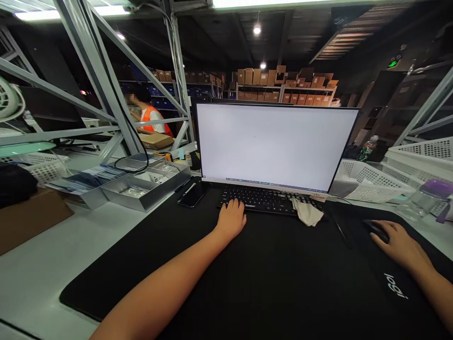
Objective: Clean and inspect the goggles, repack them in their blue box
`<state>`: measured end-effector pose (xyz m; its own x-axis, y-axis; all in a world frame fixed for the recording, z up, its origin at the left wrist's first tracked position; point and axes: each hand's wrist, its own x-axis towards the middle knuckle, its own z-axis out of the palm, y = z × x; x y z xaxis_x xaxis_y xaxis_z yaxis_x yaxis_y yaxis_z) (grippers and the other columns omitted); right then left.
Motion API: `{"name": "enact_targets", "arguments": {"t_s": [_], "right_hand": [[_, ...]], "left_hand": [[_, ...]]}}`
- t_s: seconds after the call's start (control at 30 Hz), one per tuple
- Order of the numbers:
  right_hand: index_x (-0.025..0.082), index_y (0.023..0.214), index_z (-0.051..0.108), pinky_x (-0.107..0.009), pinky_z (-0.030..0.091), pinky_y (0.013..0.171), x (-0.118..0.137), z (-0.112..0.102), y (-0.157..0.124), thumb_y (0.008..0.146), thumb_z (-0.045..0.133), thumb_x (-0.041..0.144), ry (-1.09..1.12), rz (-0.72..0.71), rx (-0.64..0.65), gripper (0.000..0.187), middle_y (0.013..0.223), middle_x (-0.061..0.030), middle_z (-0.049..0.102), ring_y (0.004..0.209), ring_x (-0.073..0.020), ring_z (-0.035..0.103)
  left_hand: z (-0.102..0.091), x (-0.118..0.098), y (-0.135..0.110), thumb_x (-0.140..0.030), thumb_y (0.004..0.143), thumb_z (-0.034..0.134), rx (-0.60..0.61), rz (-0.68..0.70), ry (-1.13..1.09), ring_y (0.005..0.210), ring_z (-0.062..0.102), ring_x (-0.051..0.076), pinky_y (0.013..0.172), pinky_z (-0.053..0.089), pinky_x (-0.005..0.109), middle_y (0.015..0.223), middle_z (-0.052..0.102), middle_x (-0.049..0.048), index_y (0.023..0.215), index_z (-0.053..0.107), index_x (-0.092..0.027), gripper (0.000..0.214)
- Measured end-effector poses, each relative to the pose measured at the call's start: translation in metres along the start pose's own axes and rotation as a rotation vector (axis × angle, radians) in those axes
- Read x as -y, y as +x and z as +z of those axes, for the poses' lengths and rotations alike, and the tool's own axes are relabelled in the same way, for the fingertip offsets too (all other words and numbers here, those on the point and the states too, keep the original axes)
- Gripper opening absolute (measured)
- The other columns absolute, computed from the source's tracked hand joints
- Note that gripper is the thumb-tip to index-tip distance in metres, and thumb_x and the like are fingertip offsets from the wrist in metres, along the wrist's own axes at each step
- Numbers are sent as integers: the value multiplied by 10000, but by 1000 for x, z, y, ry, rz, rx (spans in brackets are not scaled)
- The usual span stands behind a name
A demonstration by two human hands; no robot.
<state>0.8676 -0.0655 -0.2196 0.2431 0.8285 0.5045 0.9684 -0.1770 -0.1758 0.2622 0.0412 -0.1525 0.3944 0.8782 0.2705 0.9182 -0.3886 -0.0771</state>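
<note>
My left hand (231, 218) lies at the left end of the black keyboard (264, 199), its fingers extended over the front keys. At the right, my right hand (398, 241) is wrapped over a black computer mouse (378, 230) on the black desk mat (276, 274). Behind the keyboard stands a monitor (274, 146) with a nearly blank, pale screen. A crumpled grey cloth (307, 212) covers part of the keyboard's right end. Between cloth and mouse lies a thin dark pen-like stick (339, 227). A black phone (193, 194) rests left of the keyboard.
Grey trays (146, 189) with small packets and cards stand at the left, beside a cardboard box (31, 219). White baskets (371, 182) and a clear jar with a purple lid (421, 200) are at the right. Beyond the metal frame sits a person in an orange vest (152, 120).
</note>
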Motion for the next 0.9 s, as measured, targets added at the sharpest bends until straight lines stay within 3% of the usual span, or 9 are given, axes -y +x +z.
{"name": "enact_targets", "arguments": {"t_s": [0.37, 0.7, 0.9], "right_hand": [[269, 1156, 672, -588, 552, 1084, -18, 13, 7, 760, 497, 666, 77, -11, -23, 588, 1185, -176, 725, 1213, -436, 687], [216, 1238, 650, -565, 563, 1058, -23, 18, 6, 784, 467, 689, 27, -1, -8, 680, 1228, -195, 705, 1225, -431, 680], [240, 1232, 638, -574, 545, 1094, -23, 18, 6, 783, 467, 680, 33, -4, -8, 652, 1232, -178, 707, 1239, -432, 676]], "left_hand": [[-1, -1, -3, -321, 1069, 502, 14, -2, -9, 1505, 502, 363, 1228, 451, 571, 1631, 527, 236, 1528, 540, -80, 520], [-2, -2, -3, -313, 1066, 495, 18, -12, -4, 1510, 496, 353, 1228, 449, 563, 1632, 528, 229, 1530, 534, -85, 519], [1, -1, -2, -319, 1061, 507, 4, -5, -10, 1504, 501, 357, 1222, 447, 562, 1619, 536, 239, 1518, 543, -88, 513]]}}
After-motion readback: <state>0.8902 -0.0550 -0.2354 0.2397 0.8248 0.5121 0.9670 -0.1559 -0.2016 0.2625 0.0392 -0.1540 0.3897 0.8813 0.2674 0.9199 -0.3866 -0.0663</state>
